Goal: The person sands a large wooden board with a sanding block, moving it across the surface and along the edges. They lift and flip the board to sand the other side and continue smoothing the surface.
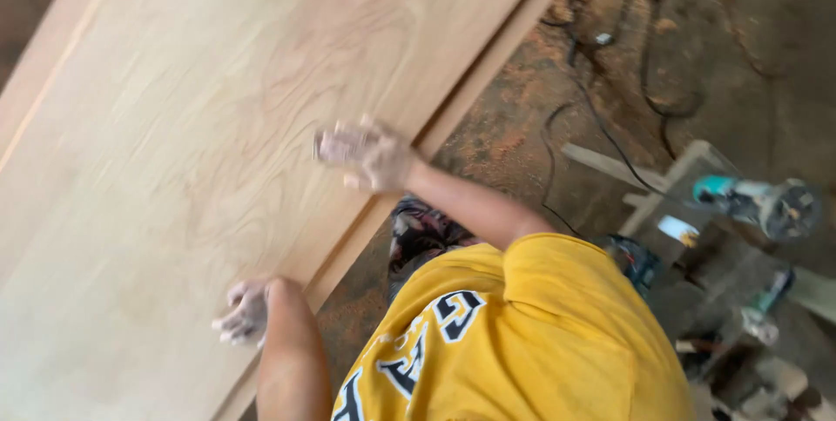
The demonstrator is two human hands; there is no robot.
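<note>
The right hand (pixel 370 155) lies near the long right edge of a big wooden panel (pixel 200 125), fingers curled over a small pale block (pixel 335 144), probably a sanding pad, though blur keeps me from being sure. The left hand (pixel 242 312) rests flat and released on the same panel, closer to its near end, fingers spread and dusty, gripping nothing.

The panel is broad, flat and light tan, with wavy darker grain swirling across the middle and a raised strip (pixel 453 99) running along its right edge. Its surface looks smooth and matt, coated with fine dust.

Judging from this, the pad could slip off the edge where the strip steps up, scraping knuckles or rounding the corner of the wood. Pressing unevenly across the swirling grain might leave scratches or dull patches. Dust on the left palm could let that bracing hand slide.

Beside the panel, the dirt floor (pixel 522 125) is covered in reddish sawdust, with black cables (pixel 601 116) looping across it, an easy snag for feet. A power tool (pixel 766 203) with a teal body sits on rough timber at the right.
</note>
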